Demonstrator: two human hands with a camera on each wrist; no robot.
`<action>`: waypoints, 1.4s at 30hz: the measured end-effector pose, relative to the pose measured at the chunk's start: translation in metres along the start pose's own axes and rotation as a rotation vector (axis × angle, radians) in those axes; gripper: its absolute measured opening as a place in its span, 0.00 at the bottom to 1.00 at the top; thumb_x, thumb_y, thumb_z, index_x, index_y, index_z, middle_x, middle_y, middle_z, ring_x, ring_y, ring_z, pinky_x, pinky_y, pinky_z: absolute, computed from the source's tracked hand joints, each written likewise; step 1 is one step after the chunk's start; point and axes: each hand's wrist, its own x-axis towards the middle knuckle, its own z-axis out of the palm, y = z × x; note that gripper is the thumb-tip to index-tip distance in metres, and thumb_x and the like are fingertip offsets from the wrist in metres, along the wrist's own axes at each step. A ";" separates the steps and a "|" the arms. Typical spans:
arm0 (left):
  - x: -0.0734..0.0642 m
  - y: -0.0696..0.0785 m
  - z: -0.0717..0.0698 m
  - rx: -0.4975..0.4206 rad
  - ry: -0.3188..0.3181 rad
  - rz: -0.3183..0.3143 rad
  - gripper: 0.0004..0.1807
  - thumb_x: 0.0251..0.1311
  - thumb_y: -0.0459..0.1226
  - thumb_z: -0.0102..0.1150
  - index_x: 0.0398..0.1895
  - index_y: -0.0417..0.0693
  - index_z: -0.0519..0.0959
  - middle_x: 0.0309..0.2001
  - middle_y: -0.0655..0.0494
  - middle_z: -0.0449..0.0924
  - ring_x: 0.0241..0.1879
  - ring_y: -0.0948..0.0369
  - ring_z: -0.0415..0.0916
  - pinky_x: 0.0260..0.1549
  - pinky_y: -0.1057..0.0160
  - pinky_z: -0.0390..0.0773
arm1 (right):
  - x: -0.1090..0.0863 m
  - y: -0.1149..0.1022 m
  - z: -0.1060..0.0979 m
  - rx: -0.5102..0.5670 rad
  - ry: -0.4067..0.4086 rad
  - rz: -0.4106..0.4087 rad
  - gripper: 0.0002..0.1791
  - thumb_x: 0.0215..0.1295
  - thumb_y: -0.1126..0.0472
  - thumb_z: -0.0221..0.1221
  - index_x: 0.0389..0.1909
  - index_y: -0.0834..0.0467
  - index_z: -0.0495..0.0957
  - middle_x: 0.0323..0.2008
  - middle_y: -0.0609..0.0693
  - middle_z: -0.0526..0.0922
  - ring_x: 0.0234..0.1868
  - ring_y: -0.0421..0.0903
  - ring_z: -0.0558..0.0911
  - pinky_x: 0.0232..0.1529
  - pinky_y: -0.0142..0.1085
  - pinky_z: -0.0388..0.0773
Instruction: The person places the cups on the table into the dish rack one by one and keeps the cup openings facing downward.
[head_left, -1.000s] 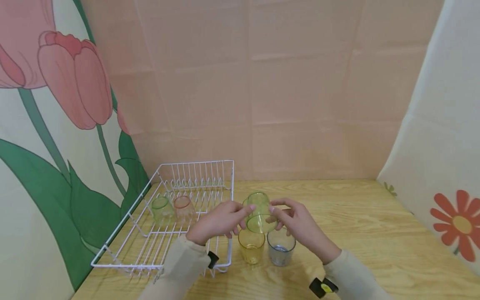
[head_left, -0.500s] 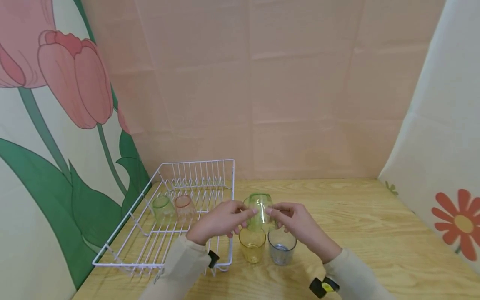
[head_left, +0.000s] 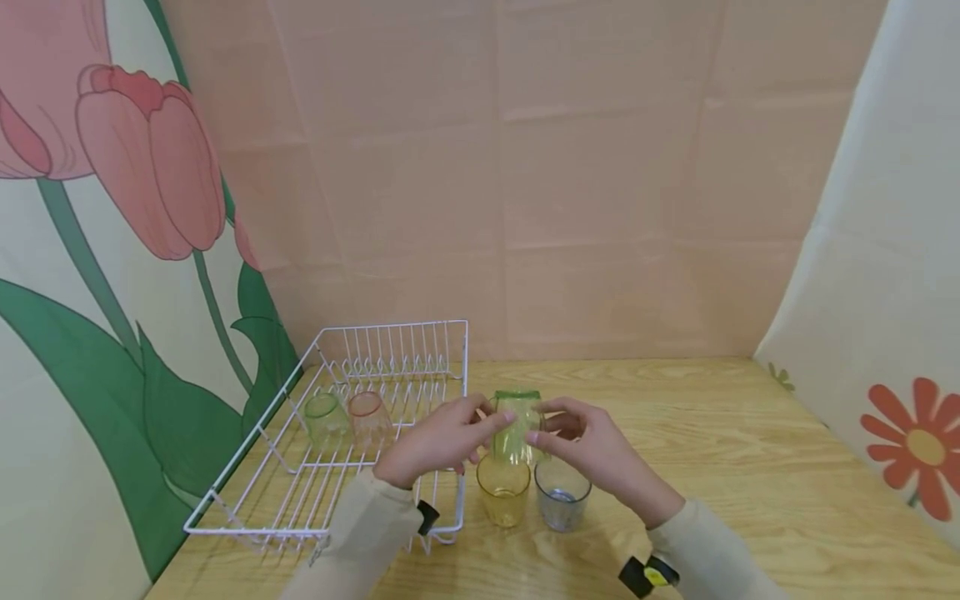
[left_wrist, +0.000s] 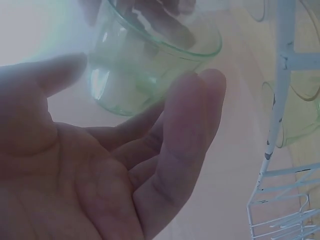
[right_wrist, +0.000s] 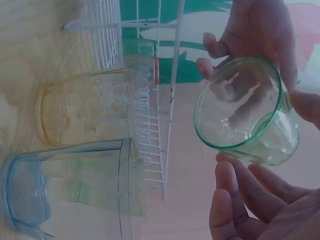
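Note:
A clear green drinking glass (head_left: 517, 425) is held up between both hands, its narrow base at the top and its mouth facing down. My left hand (head_left: 450, 433) pinches it from the left with thumb and fingers. From the right, my right hand (head_left: 592, 433) grips the same glass, thumb against its side; in the right wrist view the glass (right_wrist: 250, 107) shows its mouth towards the camera. Below it on the table stand a yellow glass (head_left: 504, 500) and a bluish glass (head_left: 562, 504), both mouth up. Another greenish glass (right_wrist: 100, 185) shows through the bluish one.
On the left stands a white wire dish rack (head_left: 300, 531), its right edge close to the left hand. Inside it a green glass (head_left: 327, 425) and a pink glass (head_left: 371, 425) rest bottom up. A pink cloth wall (head_left: 600, 208) closes off the back of the wooden table (head_left: 712, 475).
The green glass has tipped and turned between the hands, so its mouth, seen a second ago in the head view, is now hidden below. The right thumb and fingers have shifted on it.

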 end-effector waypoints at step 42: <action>0.000 0.000 0.001 0.136 0.009 0.159 0.27 0.67 0.57 0.58 0.58 0.48 0.73 0.41 0.55 0.80 0.34 0.62 0.79 0.31 0.62 0.80 | -0.002 0.008 0.000 -0.017 -0.120 -0.154 0.26 0.65 0.50 0.67 0.59 0.57 0.76 0.52 0.54 0.82 0.46 0.50 0.81 0.44 0.40 0.81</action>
